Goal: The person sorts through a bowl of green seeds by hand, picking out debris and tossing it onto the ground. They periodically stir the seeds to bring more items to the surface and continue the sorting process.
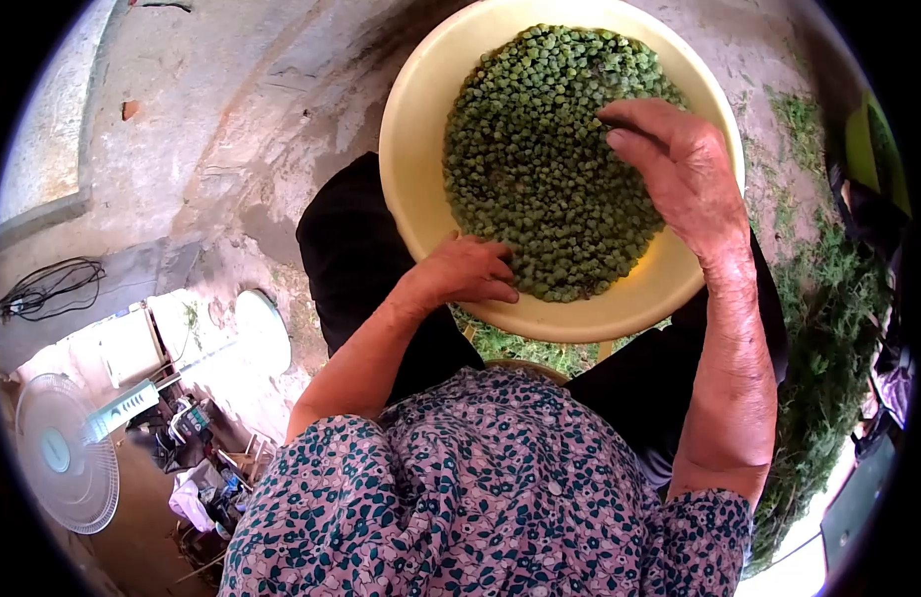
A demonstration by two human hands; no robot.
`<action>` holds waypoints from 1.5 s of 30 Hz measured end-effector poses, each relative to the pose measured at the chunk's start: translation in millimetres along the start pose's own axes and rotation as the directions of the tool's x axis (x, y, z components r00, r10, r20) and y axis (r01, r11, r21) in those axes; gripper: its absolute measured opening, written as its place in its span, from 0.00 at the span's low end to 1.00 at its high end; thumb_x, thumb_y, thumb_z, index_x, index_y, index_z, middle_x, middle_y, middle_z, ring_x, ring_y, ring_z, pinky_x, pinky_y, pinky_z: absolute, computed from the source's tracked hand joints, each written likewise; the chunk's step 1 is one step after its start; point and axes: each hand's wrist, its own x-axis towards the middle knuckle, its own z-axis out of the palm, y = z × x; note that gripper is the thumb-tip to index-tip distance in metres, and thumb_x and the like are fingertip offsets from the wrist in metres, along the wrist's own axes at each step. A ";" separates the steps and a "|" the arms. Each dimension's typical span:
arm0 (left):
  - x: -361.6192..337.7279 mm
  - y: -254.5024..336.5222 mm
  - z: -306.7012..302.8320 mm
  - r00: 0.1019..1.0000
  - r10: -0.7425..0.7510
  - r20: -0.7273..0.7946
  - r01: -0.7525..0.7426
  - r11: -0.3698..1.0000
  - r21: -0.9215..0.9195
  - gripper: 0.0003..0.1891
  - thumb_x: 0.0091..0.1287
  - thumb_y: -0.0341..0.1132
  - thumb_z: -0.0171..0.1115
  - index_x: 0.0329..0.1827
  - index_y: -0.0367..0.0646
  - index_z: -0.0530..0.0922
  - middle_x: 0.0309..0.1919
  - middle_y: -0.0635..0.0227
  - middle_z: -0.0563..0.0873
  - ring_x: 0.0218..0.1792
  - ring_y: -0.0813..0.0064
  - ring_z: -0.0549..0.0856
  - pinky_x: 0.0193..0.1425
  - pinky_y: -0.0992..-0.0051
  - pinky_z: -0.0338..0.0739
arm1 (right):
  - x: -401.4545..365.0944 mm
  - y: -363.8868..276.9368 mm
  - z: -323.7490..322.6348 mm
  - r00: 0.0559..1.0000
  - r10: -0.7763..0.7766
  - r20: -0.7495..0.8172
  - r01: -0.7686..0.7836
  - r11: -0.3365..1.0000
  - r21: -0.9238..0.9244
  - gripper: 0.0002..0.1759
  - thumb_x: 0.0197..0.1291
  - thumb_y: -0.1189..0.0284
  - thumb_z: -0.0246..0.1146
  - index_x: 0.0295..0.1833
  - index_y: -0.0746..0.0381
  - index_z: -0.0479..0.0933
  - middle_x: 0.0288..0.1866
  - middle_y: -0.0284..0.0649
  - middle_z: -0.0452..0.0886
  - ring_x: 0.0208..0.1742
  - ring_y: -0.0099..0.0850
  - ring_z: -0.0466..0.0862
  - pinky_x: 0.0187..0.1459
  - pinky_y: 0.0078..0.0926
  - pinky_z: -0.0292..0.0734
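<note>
A wide pale-yellow basin sits in front of me between my knees. It holds a thick layer of small, round, green berry-like pods. Over the right side of the pods hangs my right hand, thumb and index finger brought together in a pinch. Whatever lies between those fingertips, if anything, is too dark and small to make out. My left hand rests across the basin's near-left rim. Its fingers are bent but apart, with the tips at the edge of the pods, and no held thing shows.
A standing fan and a pile of odds and ends are at the lower left. Black cable lies coiled at the far left. Green cut plants cover the ground on the right. Around the basin is concrete floor.
</note>
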 end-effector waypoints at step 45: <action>73.2 33.3 25.9 0.977 0.178 -0.121 -0.168 0.982 0.086 0.24 0.59 0.54 0.57 0.60 0.67 0.74 0.64 0.69 0.70 0.65 0.56 0.65 0.64 0.46 0.59 | 2.9 5.1 -4.3 0.995 0.046 -0.084 -0.044 0.999 0.021 0.09 0.56 0.76 0.62 0.42 0.66 0.79 0.35 0.45 0.83 0.37 0.36 0.83 0.43 0.28 0.76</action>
